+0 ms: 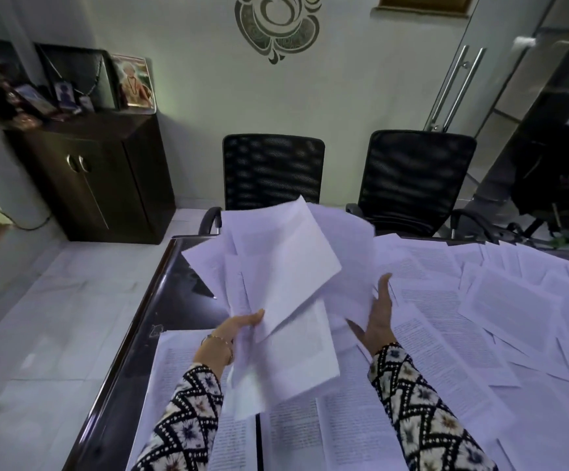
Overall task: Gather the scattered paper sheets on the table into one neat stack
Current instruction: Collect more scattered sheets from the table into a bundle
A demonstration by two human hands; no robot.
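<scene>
Pinching a splayed sheaf of thin printed sheets [276, 266], left hand [238, 326]; right hand [378, 314] straight-fingered beside it.

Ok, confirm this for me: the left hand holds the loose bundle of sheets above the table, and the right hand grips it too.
Not quite. The head view shows the right hand open, fingers straight, beside the bundle of sheets, not gripping it. The left hand does hold the bundle above the table.
</scene>
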